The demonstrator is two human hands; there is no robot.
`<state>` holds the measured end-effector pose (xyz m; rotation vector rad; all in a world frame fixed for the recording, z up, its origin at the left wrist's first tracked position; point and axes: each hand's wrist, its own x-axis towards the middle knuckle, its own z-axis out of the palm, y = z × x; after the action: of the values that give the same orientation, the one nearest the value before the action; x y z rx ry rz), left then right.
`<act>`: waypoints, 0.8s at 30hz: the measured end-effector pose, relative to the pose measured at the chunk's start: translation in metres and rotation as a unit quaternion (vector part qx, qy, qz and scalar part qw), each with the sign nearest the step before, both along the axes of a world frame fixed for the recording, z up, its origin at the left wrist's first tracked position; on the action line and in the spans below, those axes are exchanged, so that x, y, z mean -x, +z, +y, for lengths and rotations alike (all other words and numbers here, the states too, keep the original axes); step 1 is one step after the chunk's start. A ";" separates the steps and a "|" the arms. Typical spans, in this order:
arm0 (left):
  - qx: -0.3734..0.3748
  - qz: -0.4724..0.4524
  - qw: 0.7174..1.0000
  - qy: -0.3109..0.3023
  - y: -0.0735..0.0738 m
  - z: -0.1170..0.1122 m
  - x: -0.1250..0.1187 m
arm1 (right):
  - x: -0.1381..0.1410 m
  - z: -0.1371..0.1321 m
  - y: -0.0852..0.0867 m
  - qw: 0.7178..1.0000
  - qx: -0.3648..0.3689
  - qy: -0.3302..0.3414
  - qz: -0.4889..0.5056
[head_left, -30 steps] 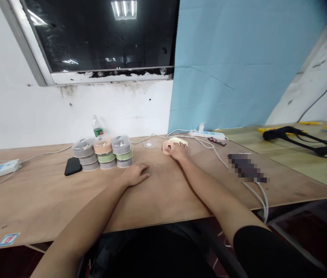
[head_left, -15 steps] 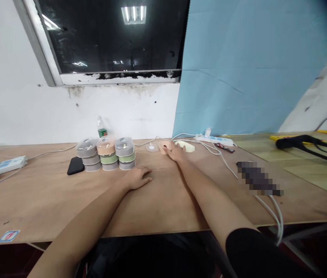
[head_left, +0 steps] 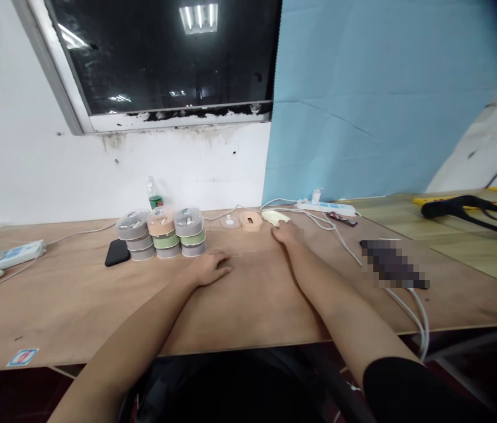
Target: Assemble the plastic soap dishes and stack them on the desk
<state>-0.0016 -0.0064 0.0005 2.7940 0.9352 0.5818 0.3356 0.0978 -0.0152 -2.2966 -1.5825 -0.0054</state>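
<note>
My left hand [head_left: 210,268] lies on the wooden table with its fingers stretched out and nothing in them. Just beyond it stand three short stacks of round boxes with clear lids, among them a grey-and-green stack [head_left: 190,231]. My right hand [head_left: 288,233] reaches to the back of the table, thumb apart from the fingers, at the right end of a cream oval piece [head_left: 275,218]. Its fingertips seem to touch that piece and partly cover it. To the left are a peach oval piece with a dark slot [head_left: 251,221] and a small clear lid [head_left: 229,221].
A black phone-like slab [head_left: 117,252] and a plastic bottle [head_left: 154,194] are near the stacks. White power strips lie at far left [head_left: 6,259] and back right [head_left: 325,208]. Cables run past a blurred dark object [head_left: 393,263] on the right.
My right hand has moved right, from the peach piece to the cream piece, leaving the peach piece uncovered. My left hand stays on the table in the same spot.
</note>
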 end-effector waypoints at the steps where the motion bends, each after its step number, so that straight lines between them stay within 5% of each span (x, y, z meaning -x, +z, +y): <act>1: -0.001 0.000 1.000 -0.002 0.000 0.000 0.000 | 0.007 0.000 -0.001 1.000 -0.001 0.009 -0.007; 5: -0.021 -0.014 1.000 -0.005 0.001 0.001 0.000 | 0.028 0.001 -0.004 0.999 -0.037 0.018 -0.018; 9: -0.135 -0.070 0.988 0.019 0.010 0.000 0.002 | 0.031 0.004 -0.006 0.998 -0.050 0.039 0.001; 14: -0.296 -0.169 0.913 0.223 0.026 0.000 0.013 | 0.028 0.008 -0.006 0.997 -0.048 0.053 0.013; 18: -0.300 -0.192 0.867 0.349 0.030 0.010 0.028 | 0.028 0.007 -0.005 0.997 -0.049 0.047 0.025; 24: -0.283 -0.189 0.875 0.343 0.020 0.027 0.042 | 0.029 0.005 -0.003 0.997 -0.043 0.048 0.028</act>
<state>-0.0438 0.0206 0.0208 2.5109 1.9052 1.6632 0.3069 0.1032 -0.0183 -2.1342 -1.6305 0.0154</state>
